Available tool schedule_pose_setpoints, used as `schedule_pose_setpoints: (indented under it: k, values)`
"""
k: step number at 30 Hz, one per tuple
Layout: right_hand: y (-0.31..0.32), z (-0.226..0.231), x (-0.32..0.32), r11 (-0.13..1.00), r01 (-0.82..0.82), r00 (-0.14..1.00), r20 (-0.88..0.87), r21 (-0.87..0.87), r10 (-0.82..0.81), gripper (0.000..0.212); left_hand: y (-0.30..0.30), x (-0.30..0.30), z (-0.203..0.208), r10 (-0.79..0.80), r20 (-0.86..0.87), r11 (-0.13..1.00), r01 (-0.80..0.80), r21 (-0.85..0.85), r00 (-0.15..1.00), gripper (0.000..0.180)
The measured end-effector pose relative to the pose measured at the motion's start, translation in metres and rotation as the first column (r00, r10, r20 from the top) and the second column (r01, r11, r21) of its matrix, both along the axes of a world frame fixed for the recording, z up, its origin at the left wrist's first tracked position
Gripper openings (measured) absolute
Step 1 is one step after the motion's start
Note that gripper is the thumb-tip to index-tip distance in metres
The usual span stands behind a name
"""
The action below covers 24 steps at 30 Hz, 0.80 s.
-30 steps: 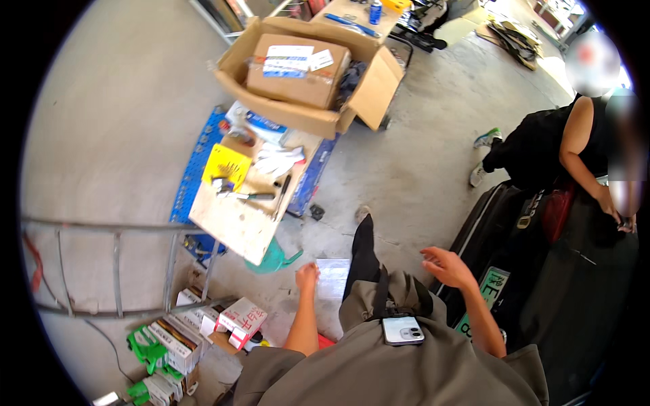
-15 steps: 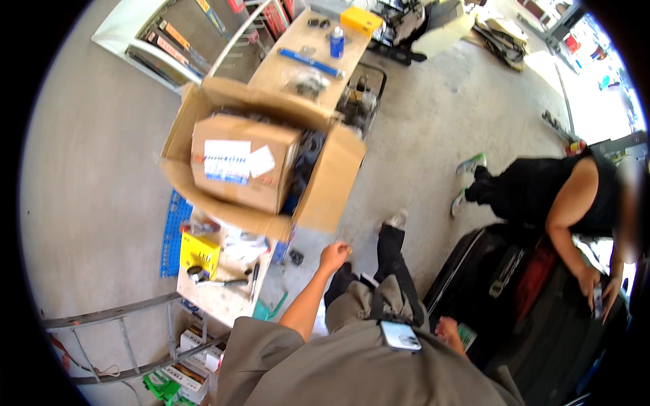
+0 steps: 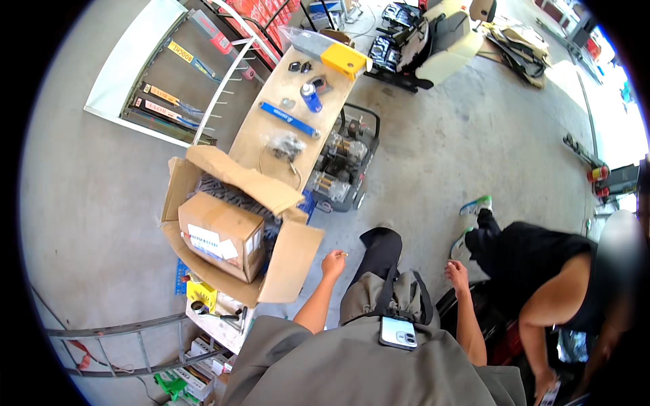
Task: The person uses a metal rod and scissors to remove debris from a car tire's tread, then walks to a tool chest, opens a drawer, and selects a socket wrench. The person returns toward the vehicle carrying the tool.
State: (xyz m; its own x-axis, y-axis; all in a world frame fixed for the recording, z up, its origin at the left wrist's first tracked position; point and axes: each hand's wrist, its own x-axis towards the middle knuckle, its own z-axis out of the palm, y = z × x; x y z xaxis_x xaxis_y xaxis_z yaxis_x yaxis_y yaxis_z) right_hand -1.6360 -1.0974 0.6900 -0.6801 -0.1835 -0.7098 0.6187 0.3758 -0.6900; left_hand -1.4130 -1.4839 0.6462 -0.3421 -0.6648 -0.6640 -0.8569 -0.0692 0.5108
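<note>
My left hand (image 3: 332, 263) is closed in a pinch, low in front of me. From its fingertips sticks out a short thin stick (image 3: 344, 254) that looks like a cigarette. The nearest large thing to it is the flap of an open cardboard carton (image 3: 292, 264), a little to its left and not touched. Inside that carton sits a smaller taped box (image 3: 220, 233) with white labels. My right hand (image 3: 458, 273) hangs in the air with loosely bent fingers apart and nothing visible in them. A phone (image 3: 398, 332) is fixed at my chest between the two arms.
A long workbench (image 3: 247, 139) holds a blue spray can (image 3: 311, 99), a blue flat bar (image 3: 288, 120) and a yellow box (image 3: 343, 61). An air compressor (image 3: 345, 155) stands beside it. At right a person in black (image 3: 542, 264) bends over. A ladder (image 3: 135, 333) is at lower left.
My view has moved forward along the bench, so the carton sits lower. My right hand has come up and forward from beside my hip. The left hand keeps its pinch.
</note>
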Motion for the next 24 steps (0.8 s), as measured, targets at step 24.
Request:
schedule_pose_setpoints:
  k: [24]
  values:
    - [0.039, -0.03, -0.363, 0.878, 0.41, 0.895, 0.076, 0.247, -0.439, 0.026, -0.085, -0.739, -0.026, -0.626, -0.135, 0.765, 0.573, -0.294, 0.768, 0.033]
